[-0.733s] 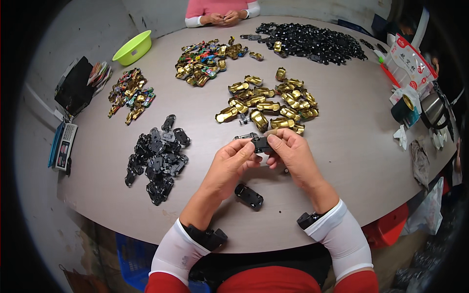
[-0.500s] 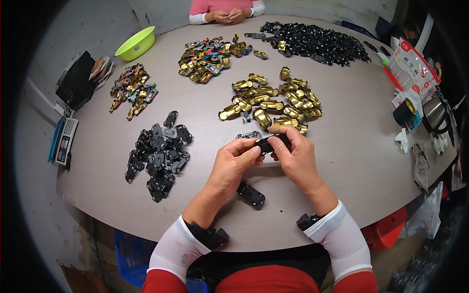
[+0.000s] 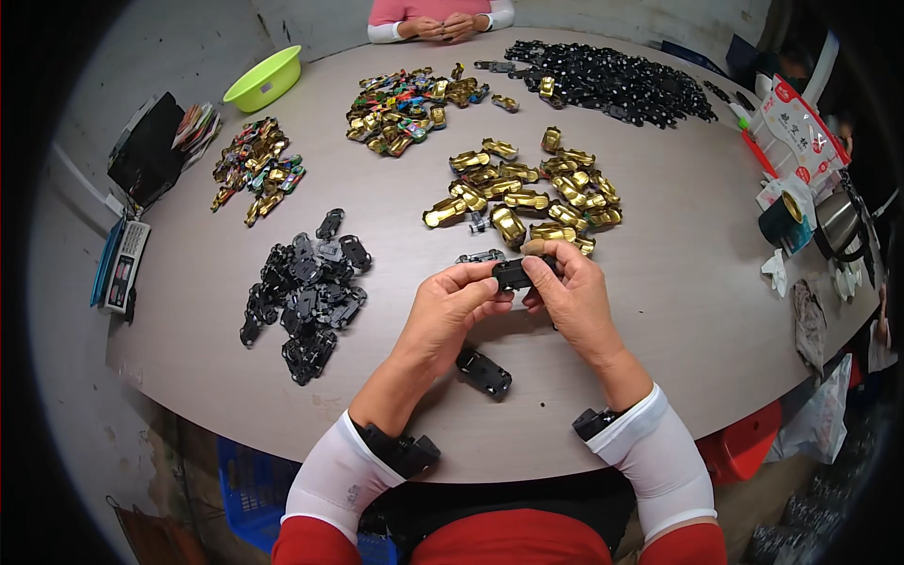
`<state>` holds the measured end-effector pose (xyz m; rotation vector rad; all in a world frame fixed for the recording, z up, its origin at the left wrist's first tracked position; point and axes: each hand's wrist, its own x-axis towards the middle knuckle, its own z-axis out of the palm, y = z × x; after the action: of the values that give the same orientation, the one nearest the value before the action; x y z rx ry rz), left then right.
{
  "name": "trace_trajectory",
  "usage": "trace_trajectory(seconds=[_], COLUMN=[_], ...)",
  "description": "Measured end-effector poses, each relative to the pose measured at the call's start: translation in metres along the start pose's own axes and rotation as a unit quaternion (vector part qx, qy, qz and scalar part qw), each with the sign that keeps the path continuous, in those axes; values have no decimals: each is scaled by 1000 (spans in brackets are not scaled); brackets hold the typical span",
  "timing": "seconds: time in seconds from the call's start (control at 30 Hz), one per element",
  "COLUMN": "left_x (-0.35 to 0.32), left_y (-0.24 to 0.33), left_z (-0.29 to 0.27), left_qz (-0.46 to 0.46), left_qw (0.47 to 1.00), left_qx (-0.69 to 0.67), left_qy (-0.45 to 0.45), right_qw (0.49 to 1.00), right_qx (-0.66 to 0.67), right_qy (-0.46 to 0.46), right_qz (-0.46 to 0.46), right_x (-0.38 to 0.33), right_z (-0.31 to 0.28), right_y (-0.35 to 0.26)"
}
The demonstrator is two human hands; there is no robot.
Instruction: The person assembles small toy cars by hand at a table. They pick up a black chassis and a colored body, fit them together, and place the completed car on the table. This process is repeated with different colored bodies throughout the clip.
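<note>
At the middle of the round tabletop, the left hand and right hand meet, both closed on one small black toy-car part, pinched between thumbs and fingertips just above the surface. To do this well, I would judge, keep the piece level and press evenly from both sides so that it seats without twisting. Another black car chassis lies at six o'clock, near the left forearm. A pile of black chassis sits at nine o'clock, and gold car bodies crowd at twelve o'clock, just beyond the fingers. Farther out lie mixed coloured cars, a black heap and a green bowl. Another person's clasped hands rest at the far rim.
</note>
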<state>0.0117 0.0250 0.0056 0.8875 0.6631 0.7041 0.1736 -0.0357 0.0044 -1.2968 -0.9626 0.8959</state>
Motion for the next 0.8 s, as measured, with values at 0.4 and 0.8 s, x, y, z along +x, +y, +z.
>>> trace_trajectory(seconds=[0.4, 0.8], left_x=[3, 0], left_y=[-8, 2], left_z=[-5, 0], left_qz=[40, 14], left_qw=[997, 1000], left_qx=[53, 24], left_qy=[31, 2], right_qw=[968, 1000], right_qx=[-149, -10], right_qy=[33, -10], right_qz=[-199, -11], right_x=[-2, -1], right_z=[4, 0], right_y=[2, -3])
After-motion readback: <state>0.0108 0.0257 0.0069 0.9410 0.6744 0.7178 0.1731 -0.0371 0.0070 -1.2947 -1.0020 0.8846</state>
